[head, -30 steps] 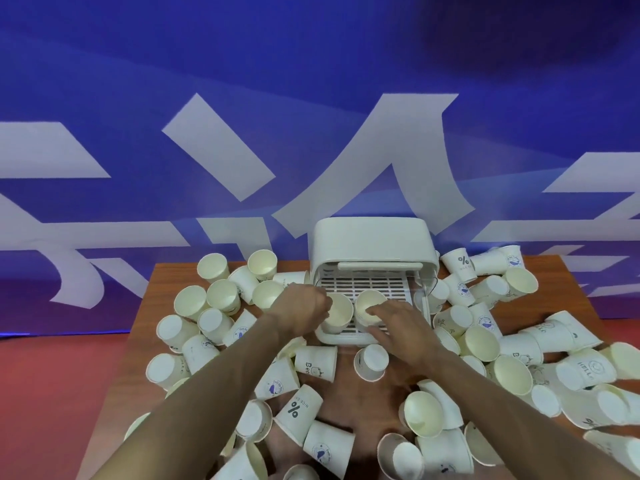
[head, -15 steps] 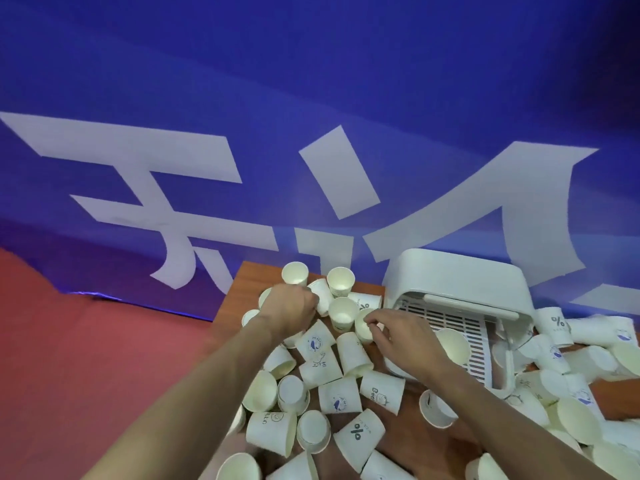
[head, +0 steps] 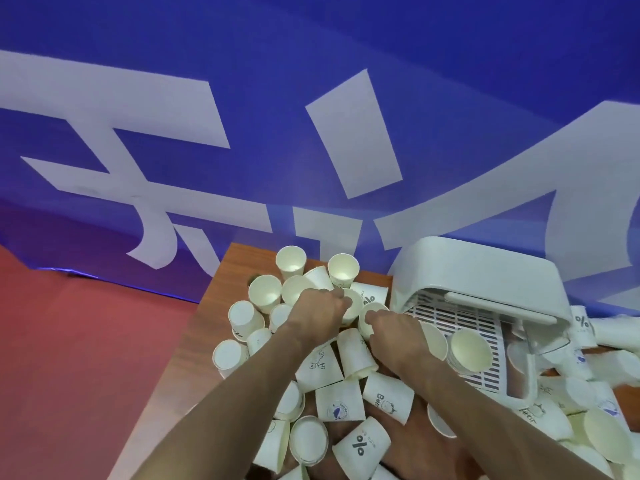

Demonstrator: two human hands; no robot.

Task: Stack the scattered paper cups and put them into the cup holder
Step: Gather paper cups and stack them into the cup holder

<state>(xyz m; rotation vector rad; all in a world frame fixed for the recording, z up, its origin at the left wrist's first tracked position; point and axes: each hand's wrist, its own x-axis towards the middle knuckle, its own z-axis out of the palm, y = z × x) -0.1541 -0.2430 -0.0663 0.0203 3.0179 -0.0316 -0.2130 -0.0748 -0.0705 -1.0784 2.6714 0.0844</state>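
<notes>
1. Nearest the camera, scattered cups are lying every way on the wooden bench. One of them, the percent cup, is showing its printed side. Both bare forearms are reaching out over this pile.
2. Between the forearms, a plain cup is lying on its side and touching its neighbours.
3. The right grip is closing on the right cup, with its fingers curling round the cup's near side. The thumb is hidden. This cup is sitting just left of the holder's front corner, with its mouth tilting away from the camera.
4. The left grip is bunching tight, knuckles up. Its fingertips are hooking the near rim of the left cup, which is touching the right cup.
5. To the right, the white cup holder is standing on the bench with its hood raised over a slatted tray. A short stack is lying on that tray with its mouth facing the camera. More cups are crowding the bench beyond the holder's right side.
6. Farther back, two upright cups are standing near the bench's far edge.
7. Behind everything, a blue banner with large white strokes is hanging, and a red floor is showing at the left.
</notes>
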